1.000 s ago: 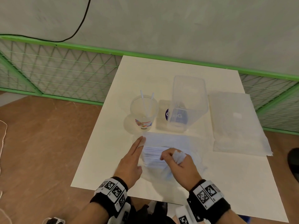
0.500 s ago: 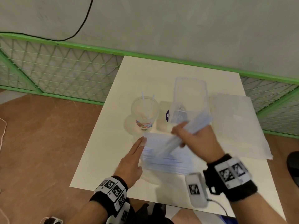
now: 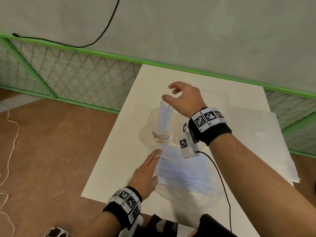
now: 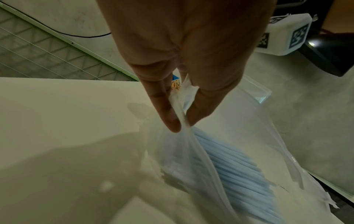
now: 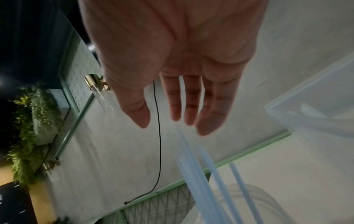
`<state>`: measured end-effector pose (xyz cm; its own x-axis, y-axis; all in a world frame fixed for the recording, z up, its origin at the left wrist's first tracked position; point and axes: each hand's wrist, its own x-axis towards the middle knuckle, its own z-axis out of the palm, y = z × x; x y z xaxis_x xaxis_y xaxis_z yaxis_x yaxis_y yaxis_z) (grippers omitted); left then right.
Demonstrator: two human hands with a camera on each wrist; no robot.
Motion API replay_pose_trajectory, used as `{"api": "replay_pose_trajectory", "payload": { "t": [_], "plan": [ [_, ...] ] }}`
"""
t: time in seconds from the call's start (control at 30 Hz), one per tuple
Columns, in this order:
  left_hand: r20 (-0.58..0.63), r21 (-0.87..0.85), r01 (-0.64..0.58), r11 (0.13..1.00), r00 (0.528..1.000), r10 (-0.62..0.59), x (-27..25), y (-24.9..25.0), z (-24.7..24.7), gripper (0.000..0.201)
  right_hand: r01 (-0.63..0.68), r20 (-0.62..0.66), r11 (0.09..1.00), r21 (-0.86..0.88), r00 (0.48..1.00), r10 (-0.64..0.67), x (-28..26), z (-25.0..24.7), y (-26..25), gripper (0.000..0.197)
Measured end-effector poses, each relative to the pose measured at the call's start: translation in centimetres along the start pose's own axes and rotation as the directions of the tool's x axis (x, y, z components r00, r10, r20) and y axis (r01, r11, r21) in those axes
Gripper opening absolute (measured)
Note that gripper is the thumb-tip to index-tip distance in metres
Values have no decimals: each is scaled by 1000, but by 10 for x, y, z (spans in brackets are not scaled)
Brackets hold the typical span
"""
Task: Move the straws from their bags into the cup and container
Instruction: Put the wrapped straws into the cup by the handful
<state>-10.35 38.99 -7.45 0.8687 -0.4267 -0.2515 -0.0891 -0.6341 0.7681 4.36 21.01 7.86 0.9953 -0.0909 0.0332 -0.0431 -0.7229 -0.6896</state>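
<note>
A clear cup (image 3: pixel 160 132) with a coloured band stands on the white table (image 3: pixel 119 159), with a bunch of pale blue straws (image 3: pixel 165 115) upright in it. Just above their tops hovers my right hand (image 3: pixel 168 92), fingers spread and holding nothing; the right wrist view shows the same hand (image 5: pixel 172 125) over the straws (image 5: pixel 201 174). My left hand (image 3: pixel 156 164) lies at the left edge of the clear straw bag (image 3: pixel 183 175). In the left wrist view my left hand (image 4: pixel 182 124) pinches the bag film (image 4: pixel 191 159) between thumb and finger. The clear container (image 3: pixel 220 103) is mostly hidden behind my right wrist.
A second flat clear bag (image 3: pixel 256 137) lies at the table's right side. A green mesh fence (image 3: pixel 68 74) runs behind and left of the table. A black cable (image 3: pixel 220 177) hangs from my right wrist across the bag. Brown floor lies left of the table.
My right hand lifted a bunch of straws out of the bag, carried it up and left to the cup and let go. My left hand stayed at the bag's edge.
</note>
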Motion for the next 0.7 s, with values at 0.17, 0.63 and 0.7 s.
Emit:
{"api": "replay_pose_trajectory", "payload": {
  "t": [0.17, 0.63, 0.7],
  "plan": [
    [-40, 23, 17, 1000, 999, -16, 2, 2, -1, 85, 166, -185, 985, 41, 970, -156, -32, -28, -3, 37],
    [6, 5, 4, 1000, 1000, -4, 5, -1, 9, 96, 209, 510, 856, -474, 857, 73, -205, 102, 137, 46],
    [15, 10, 12, 1000, 1000, -12, 4, 0, 8, 96, 186, 454, 858, -479, 889, 60, -210, 115, 148, 50]
  ]
}}
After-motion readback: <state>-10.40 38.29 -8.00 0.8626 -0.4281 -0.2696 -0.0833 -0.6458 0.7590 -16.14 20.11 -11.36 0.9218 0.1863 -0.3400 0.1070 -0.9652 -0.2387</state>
